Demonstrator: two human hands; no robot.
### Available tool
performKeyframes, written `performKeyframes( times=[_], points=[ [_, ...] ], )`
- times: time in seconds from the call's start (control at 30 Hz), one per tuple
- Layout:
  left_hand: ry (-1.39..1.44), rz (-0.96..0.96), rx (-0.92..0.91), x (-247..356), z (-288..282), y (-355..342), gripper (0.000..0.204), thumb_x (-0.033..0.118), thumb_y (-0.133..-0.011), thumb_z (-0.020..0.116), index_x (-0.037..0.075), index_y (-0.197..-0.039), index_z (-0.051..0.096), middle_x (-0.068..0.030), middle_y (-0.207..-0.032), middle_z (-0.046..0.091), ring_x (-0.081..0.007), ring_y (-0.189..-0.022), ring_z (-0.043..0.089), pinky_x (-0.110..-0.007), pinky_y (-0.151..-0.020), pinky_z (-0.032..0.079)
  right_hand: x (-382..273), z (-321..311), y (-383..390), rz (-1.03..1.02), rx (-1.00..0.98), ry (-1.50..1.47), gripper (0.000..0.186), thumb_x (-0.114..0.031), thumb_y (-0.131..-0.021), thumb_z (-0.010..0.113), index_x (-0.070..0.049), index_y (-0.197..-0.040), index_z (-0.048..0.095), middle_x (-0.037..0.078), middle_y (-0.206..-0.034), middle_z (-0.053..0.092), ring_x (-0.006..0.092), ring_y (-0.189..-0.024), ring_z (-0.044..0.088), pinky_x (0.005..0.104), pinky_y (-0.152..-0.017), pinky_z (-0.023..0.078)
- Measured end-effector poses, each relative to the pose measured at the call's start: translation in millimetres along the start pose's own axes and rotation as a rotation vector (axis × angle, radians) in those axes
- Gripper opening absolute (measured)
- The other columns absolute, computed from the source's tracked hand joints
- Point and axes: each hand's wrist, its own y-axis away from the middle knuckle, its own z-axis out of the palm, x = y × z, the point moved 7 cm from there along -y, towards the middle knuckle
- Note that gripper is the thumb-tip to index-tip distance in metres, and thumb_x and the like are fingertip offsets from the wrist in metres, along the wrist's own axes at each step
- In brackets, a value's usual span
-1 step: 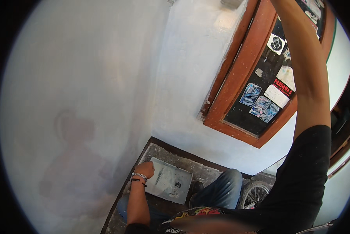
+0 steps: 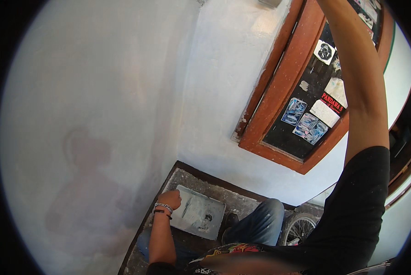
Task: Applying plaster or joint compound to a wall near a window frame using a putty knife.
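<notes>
Paint tray: our shallow grey rectangular paint tray [image 2: 198,207], smeared inside with whitish residue, sits low between our legs, over the grey speckled floor [image 2: 244,198], near the floor's corner between the two walls. We cannot tell whether it rests on the floor or hangs just above it.
Left hand: our bare left hand [image 2: 169,200] has its fingers curled closed around the tray's left edge, near the far-left corner. Held from one edge only, the tray could tip — a twist of the wrist would be enough — and any wet residue would run toward the lower edge.
Right hand: out of view past the top, so we cannot tell how its fingers stand; our raised right arm [image 2: 365,87] crosses in front of the window.
Window: the red-brown wooden window frame [image 2: 279,98] stands close to the blurry grey block-like object [image 2: 270,3] cut off at the top. If that carries paint, a sideways slip could mark the wood.
Knee: our blue denim knee [image 2: 269,213] is just beside the tray's right edge — shifting our weight could knock it.
Balance: looking up while reaching could let the tray tilt unnoticed.
</notes>
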Motion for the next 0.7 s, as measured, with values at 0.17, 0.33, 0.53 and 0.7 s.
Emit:
performKeyframes(
  times=[0.17, 0.33, 0.53, 0.7],
  points=[
    [-0.015, 0.027, -0.045, 0.4, 15.7, -15.4, 0.025, 0.028, -0.082, 0.054, 0.007, -0.093, 0.061, -0.0167, -0.093, 0.064, -0.0345, -0.089, 0.061, -0.046, -0.076, 0.047, -25.3, -9.1, -28.9, -0.102, 0.003, -0.018, 0.014, -0.024, -0.078, 0.062, -0.02, -0.086, 0.072, 0.005, -0.095, 0.068, 0.0237, -0.101, 0.057, 0.0381, -0.092, 0.035],
    [0.016, 0.033, -0.068, 4.9, 15.8, -19.5, 0.024, 0.027, -0.082, 0.054, 0.007, -0.093, 0.062, -0.0173, -0.094, 0.065, -0.0347, -0.089, 0.061, -0.046, -0.077, 0.047, -25.6, 20.2, -52.2, 0.048, -0.041, 0.055, 0.017, -0.02, -0.08, 0.059, -0.013, -0.088, 0.071, 0.006, -0.098, 0.068, 0.0221, -0.105, 0.055, 0.0375, -0.093, 0.033],
    [0.017, 0.031, -0.093, 0.3, 15.4, -24.6, 0.026, 0.027, -0.082, 0.054, 0.005, -0.093, 0.062, -0.0177, -0.095, 0.064, -0.0345, -0.091, 0.061, -0.045, -0.078, 0.047, 32.0, -15.4, -38.8, 0.233, 0.207, 0.038, 0.019, -0.025, -0.079, 0.058, -0.014, -0.087, 0.072, 0.005, -0.094, 0.068, 0.0225, -0.101, 0.057, 0.0406, -0.09, 0.036],
    [0.03, -0.005, -0.108, -22.3, 28.3, -26.5, 0.027, 0.028, -0.081, 0.054, 0.005, -0.094, 0.063, -0.0175, -0.097, 0.064, -0.0345, -0.092, 0.061, -0.045, -0.079, 0.047, -32.9, -6.0, -37.1, -0.062, 0.145, -0.165, 0.016, -0.025, -0.074, 0.06, -0.017, -0.082, 0.072, 0.004, -0.089, 0.069, 0.0245, -0.099, 0.058, 0.0426, -0.088, 0.039]
  ],
)
